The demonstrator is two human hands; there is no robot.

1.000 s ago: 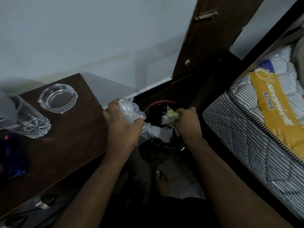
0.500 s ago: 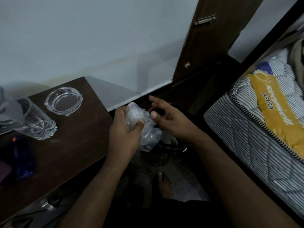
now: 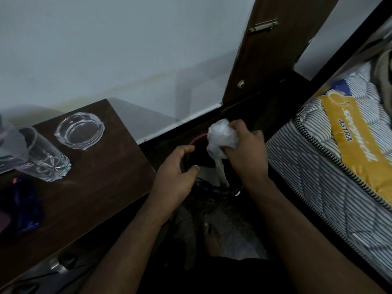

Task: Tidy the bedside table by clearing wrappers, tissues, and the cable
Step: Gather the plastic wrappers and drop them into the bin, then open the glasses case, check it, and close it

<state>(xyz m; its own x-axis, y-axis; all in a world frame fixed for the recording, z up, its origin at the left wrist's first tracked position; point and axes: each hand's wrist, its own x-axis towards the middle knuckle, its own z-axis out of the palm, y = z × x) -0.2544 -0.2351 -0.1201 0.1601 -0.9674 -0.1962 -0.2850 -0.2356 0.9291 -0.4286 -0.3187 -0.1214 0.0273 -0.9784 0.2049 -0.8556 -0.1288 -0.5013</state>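
My right hand (image 3: 247, 152) grips a crumpled clear plastic wrapper (image 3: 220, 135) above a dark waste bin with a red rim (image 3: 199, 137) on the floor between table and bed. A strip of the wrapper hangs down into the bin. My left hand (image 3: 177, 177) hovers beside it, fingers loosely curved and empty. The dark wooden bedside table (image 3: 89, 187) is on the left. A blue wrapper (image 3: 25, 204) lies at its left edge, dim and partly cut off.
On the table stand a glass ashtray (image 3: 79, 130) and a cut-glass tumbler (image 3: 45, 159). A striped mattress (image 3: 339, 166) with a yellow label fills the right. A brown door (image 3: 265, 49) stands behind the bin. My bare foot (image 3: 212, 236) is on the floor below.
The plastic wrapper passed from my left hand to my right hand, which had dropped a small yellowish wrapper into the bin. My left hand now holds nothing.
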